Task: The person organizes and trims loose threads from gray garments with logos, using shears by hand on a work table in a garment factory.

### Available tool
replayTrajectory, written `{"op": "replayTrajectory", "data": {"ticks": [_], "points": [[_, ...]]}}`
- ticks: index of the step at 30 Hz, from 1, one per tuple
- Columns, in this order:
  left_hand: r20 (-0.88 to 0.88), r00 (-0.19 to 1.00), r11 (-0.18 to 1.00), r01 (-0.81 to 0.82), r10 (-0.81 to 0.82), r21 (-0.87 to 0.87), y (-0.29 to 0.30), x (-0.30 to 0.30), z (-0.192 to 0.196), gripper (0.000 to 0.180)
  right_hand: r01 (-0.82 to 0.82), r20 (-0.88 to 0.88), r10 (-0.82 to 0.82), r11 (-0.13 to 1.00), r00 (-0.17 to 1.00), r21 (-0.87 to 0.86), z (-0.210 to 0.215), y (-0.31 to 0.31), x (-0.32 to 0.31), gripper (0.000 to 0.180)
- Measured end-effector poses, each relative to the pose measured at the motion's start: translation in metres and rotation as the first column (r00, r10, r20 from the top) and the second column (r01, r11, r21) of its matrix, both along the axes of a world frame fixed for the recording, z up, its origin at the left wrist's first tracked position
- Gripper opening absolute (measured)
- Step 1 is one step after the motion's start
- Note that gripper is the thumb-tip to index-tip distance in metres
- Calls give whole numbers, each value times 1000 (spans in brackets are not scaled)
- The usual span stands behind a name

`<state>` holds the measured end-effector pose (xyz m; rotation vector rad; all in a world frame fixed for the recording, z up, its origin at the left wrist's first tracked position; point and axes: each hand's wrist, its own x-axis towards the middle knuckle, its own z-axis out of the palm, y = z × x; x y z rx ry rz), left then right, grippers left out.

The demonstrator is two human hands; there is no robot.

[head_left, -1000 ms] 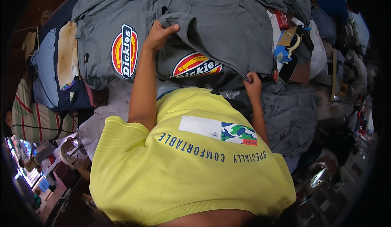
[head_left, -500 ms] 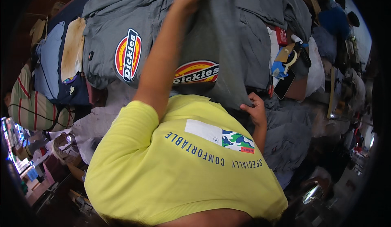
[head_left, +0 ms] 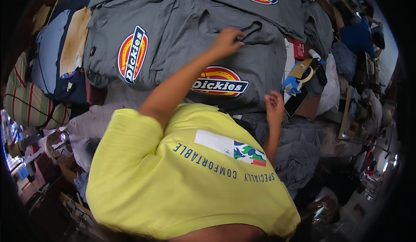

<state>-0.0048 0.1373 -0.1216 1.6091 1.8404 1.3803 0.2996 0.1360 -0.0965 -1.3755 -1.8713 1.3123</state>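
Note:
A grey T-shirt [head_left: 190, 34] with a red, yellow and black oval print [head_left: 221, 80] lies spread before me, its neckline facing away. Over its upper part, close to the neckline [head_left: 251, 27], hovers my left hand [head_left: 228, 42], fingers parted and a little bent, holding nothing. By the shirt's right edge my right hand [head_left: 274, 105] is loosely open, its fingers slightly curled and free of the cloth. Another grey shirt [head_left: 104, 51] with the same print turned sideways lies to the left, and a further printed grey shirt [head_left: 277, 14] lies behind.
To the right sit a tape roll [head_left: 306, 75], a blue item [head_left: 292, 84], a dark phone-like slab [head_left: 296, 102] and a red box [head_left: 298, 50]. Folded blue cloth [head_left: 52, 53] and a brown-stained board [head_left: 74, 42] lie left. A person in blue [head_left: 357, 38] is at far right.
The shirt that was lifted between both hands now lies flat. My left hand has let go and come nearer; my right hand has released the edge and remains close by.

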Motion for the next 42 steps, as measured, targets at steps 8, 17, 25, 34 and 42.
{"op": "replayTrajectory", "data": {"ticks": [8,17,25,34,42], "points": [[-417,735,687,-666,535,-290,-179,-41,12,24,-426,-454,322,893,831,-146,11,40,-220,51],[-190,890,870,-449,415,-205,-173,3,21,10,-642,-751,-123,442,649,-627,-1,76,-324,43],[-175,962,964,-234,211,-123,-194,-13,41,21,-319,-652,-188,752,734,-576,-8,112,-156,17],[-437,876,874,-363,203,-322,-200,14,24,30,-197,79,181,871,980,450,4,43,-158,30],[-398,914,958,-45,-74,-282,-204,24,32,20,-176,173,110,881,979,439,-48,68,-156,21]]}}
